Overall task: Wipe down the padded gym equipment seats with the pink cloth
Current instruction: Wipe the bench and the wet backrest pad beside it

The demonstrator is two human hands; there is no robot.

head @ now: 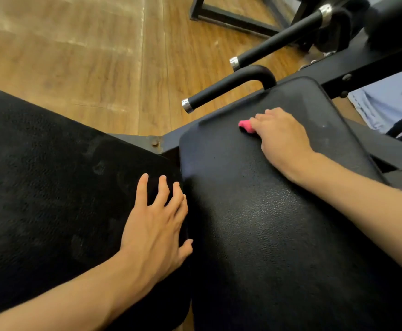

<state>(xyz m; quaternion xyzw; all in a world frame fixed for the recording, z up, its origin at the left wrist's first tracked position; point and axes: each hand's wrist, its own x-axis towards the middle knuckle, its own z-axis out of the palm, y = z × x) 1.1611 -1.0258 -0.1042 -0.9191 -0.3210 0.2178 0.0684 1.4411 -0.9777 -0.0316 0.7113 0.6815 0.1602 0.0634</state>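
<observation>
On the right pad, toward its far end, the right hand lies palm down over the pink cloth. Most of the cloth is buried under the hand, so only a small bunched bit pokes out on the left, just past the fingertips. The grip there looks clamped on the cloth, fingers curled down over it and pressing it into the pad, though the underside is hidden so can't see exactly how it's held.

Left hand is flat on the left pad, right at the edge beside the gap between the two pads, fingers spread apart and straight, holding nothing.

Beyond the pads are two black handles, the nearer handle curving down to the right pad's far edge. Wood floor underneath, and the frame runs along the upper right.
</observation>
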